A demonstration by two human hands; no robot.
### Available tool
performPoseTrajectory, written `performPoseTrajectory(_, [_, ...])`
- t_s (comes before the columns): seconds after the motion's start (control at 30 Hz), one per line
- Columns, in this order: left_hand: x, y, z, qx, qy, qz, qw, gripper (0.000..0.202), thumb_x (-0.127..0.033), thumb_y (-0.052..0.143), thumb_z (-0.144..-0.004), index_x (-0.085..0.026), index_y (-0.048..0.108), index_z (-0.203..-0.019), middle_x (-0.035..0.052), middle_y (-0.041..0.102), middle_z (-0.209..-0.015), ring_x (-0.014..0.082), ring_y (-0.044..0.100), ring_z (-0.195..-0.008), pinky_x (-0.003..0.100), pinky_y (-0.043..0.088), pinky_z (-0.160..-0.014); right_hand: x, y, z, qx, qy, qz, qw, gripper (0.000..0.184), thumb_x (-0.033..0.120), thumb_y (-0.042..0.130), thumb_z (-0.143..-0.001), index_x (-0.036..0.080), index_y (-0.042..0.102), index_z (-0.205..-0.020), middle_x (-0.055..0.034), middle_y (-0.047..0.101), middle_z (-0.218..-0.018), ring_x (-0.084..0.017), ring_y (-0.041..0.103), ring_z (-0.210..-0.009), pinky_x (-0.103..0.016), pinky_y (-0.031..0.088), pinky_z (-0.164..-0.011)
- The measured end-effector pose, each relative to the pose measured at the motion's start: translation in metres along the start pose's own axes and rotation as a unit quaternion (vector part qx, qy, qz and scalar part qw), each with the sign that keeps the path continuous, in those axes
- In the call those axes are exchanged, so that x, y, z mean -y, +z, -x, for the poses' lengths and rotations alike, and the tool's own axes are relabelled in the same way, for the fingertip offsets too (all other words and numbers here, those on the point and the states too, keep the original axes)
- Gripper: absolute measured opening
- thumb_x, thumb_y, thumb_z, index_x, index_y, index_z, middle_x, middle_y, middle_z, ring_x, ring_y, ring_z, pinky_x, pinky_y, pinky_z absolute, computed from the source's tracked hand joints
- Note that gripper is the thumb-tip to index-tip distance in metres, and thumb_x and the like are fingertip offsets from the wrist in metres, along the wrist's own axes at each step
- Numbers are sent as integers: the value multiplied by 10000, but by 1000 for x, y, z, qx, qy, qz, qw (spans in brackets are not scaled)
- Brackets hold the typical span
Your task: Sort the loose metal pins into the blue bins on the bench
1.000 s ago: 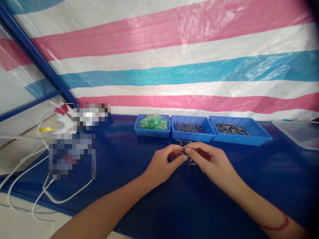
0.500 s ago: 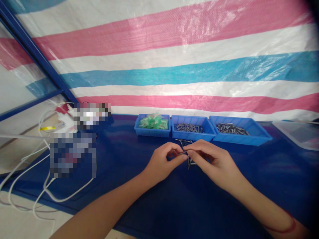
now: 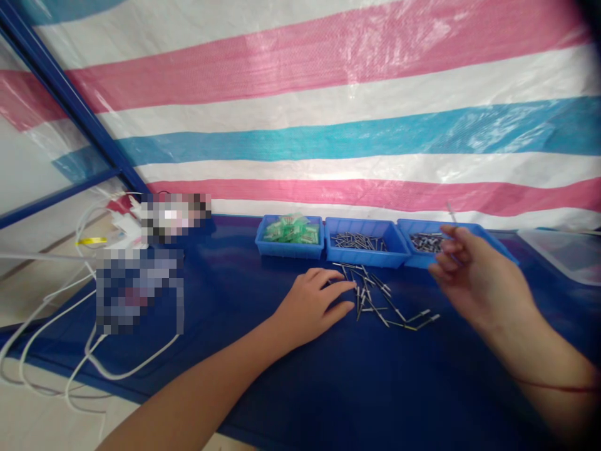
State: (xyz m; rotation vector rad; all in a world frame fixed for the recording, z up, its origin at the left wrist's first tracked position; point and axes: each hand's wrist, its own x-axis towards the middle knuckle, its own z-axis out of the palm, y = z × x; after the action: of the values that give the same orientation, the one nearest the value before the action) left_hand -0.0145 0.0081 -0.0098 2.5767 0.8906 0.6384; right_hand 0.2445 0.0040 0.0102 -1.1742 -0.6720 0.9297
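My right hand [image 3: 483, 275] is raised at the front of the right blue bin, its fingers closed on a thin blind rivet [image 3: 451, 212] that points upward. Resting on the blue table, my left hand [image 3: 317, 305] has its fingers apart and holds nothing. Its fingertips are at the left edge of a loose pile of blind rivets [image 3: 369, 293], which lie in mixed directions. The right blue bin [image 3: 488, 241] contains short metal pieces, partly hidden by my right hand. In the middle blue bin [image 3: 369, 257] are longer metal pins.
A left blue bin [image 3: 291, 252] contains green-and-clear packets [image 3: 292, 230]. At the far right stands a translucent plastic container [image 3: 558, 254]. White cables [image 3: 117, 378] loop over the table's left side. A striped tarp [image 3: 328, 144] hangs behind the bins.
My hands were together, fingers meeting over the pile; now they are apart. My right hand has moved right and up with a rivet. My left hand has opened, and more of the pile shows.
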Motion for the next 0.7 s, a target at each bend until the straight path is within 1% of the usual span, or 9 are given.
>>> performPoseTrajectory(0.1, [3,3,1,27,14,-58,998,326,-371,478,-927,-240,600,-1200,56,561,-1287,251,460,-1192,415,386,-982,4,-20,-18,-11,18,-5,1000,141,389,583,-802,250,564,-795,48,329,-566,-83,234,-431,-286,197,-384])
performPoseTrajectory(0.2, [5,5,0,43,22,-85,995,281,-327,454,-944,-228,633,-1137,44,598,-1232,235,485,-1159,397,411,-953,1,-24,-20,-13,37,-18,999,136,374,522,-817,260,596,-825,41,347,-557,-86,214,-434,-263,200,-369])
performPoseTrajectory(0.33, [8,5,-2,36,29,-94,994,244,-261,455,-948,-184,650,-1072,57,629,-1145,196,537,-1069,346,442,-926,-3,-7,-7,16,90,-32,995,120,283,597,-745,225,646,-837,39,391,-580,-69,266,-435,-232,229,-351])
performPoseTrajectory(0.4, [10,5,-3,31,43,-92,994,218,-242,467,-943,-165,655,-1023,62,639,-1093,180,549,-1038,326,442,-940,-5,4,2,38,114,-29,992,142,283,634,-717,210,665,-834,45,395,-591,-58,287,-436,-210,241,-346])
performPoseTrajectory(0.47, [11,4,-4,31,49,-86,995,195,-233,481,-937,-157,660,-953,64,642,-1034,171,562,-994,307,453,-920,-8,14,11,54,122,-17,991,170,314,662,-705,199,680,-828,45,414,-605,-52,310,-441,-196,255,-349])
performPoseTrajectory(0.53, [12,2,-4,22,40,-73,996,183,-235,495,-930,-155,659,-912,63,635,-995,167,573,-932,294,471,-869,-12,22,20,87,109,33,990,200,357,671,-717,191,691,-826,34,456,-623,-56,345,-456,-194,277,-363])
performPoseTrajectory(0.6, [10,-1,-5,-14,26,-37,999,184,-243,497,-929,-155,658,-922,65,627,-977,161,580,-896,283,475,-839,-16,27,29,156,62,139,976,228,382,667,-738,189,698,-856,7,535,-668,-80,421,-500,-206,331,-401])
performPoseTrajectory(0.63, [8,-2,-5,-42,21,-5,999,187,-248,495,-931,-156,657,-936,64,626,-970,157,585,-891,276,474,-838,-18,30,34,200,25,201,959,237,383,659,-750,196,700,-890,-8,577,-704,-98,467,-534,-218,370,-434])
performPoseTrajectory(0.7, [2,-5,-5,-102,8,76,992,187,-262,499,-930,-162,656,-943,58,636,-942,148,598,-889,260,472,-843,-23,35,44,281,-55,304,909,262,367,646,-771,215,690,-979,-26,637,-784,-133,535,-604,-250,434,-512])
